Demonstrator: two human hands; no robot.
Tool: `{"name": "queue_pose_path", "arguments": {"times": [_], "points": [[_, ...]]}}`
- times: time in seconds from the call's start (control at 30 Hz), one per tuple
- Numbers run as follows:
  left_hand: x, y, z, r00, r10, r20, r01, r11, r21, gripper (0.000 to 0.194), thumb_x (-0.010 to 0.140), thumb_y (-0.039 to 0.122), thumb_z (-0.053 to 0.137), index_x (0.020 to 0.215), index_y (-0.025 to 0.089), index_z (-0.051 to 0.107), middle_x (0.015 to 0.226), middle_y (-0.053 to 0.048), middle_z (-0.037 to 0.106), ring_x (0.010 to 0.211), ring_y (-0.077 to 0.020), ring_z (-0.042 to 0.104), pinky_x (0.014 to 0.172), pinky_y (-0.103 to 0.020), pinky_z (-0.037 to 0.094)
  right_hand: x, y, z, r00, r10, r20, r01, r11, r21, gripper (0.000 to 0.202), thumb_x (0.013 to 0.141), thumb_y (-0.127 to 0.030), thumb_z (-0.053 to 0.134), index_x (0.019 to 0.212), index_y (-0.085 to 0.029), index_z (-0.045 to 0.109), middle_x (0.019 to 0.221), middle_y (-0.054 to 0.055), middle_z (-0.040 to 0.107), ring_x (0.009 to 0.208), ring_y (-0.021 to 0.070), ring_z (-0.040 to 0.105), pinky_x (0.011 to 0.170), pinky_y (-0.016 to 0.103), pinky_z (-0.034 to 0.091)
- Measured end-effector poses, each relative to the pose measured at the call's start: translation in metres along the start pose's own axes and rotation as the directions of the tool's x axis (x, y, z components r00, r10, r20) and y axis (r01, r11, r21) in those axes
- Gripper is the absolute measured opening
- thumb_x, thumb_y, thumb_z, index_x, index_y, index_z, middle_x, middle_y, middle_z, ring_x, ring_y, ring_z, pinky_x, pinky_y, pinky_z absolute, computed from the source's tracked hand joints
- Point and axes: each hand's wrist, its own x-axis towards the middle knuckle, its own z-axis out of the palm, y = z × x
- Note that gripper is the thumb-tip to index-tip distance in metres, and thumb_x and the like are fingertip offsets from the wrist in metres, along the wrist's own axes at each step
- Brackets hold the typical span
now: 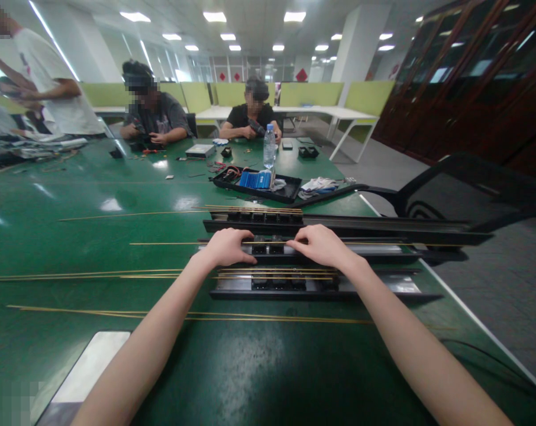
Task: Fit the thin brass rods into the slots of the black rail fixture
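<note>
In front of me lies the middle black channel [334, 258], a long rail with a silvery inside and small black blocks [274, 245] set in it. A thin brass-coloured rod [170, 243] runs lengthwise over those blocks. My left hand [227, 245] spans the channel just left of the blocks, thumb on the near wall and fingers at the far side. To the right of the blocks, my right hand [319, 244] has its fingertips pinched together at the rod; its other fingers are partly hidden.
A nearer channel [321, 294] and a farther channel [361, 228] flank it, with rods on top. More rods [94, 312] lie near me, beside a phone-like slab [90, 367]. Behind are a black tray [290, 188], a water bottle [269, 145], a chair [472, 189] and several people.
</note>
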Motion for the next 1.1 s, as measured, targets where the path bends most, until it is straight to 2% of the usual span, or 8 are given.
{"name": "queue_pose_path", "arguments": {"times": [0.47,1.1], "points": [[-0.001,0.001,-0.001,1.000,0.012,-0.006,-0.012,1.000,0.012,0.077,0.066,0.071,0.066,0.129,0.027,0.063,0.122,-0.007,0.071,0.109,-0.0320,0.066,0.091,-0.039,0.052,-0.003,0.007,-0.004,1.000,-0.025,0.004,0.025,0.999,0.020,0.042,0.095,-0.051,0.050,0.084,-0.022,0.078,0.085,0.006,0.076,0.079,0.0216,0.068,0.068,0.029,0.042],[-0.001,0.003,-0.002,1.000,-0.016,0.011,0.016,1.000,-0.001,0.077,0.065,0.070,0.068,0.130,0.029,0.062,0.124,-0.006,0.070,0.112,-0.0312,0.065,0.096,-0.038,0.049,-0.004,0.022,-0.009,0.998,-0.045,0.037,0.042,0.996,0.078,0.041,0.093,-0.051,0.052,0.078,-0.021,0.077,0.088,0.007,0.076,0.084,0.0224,0.068,0.079,0.029,0.048]]}}
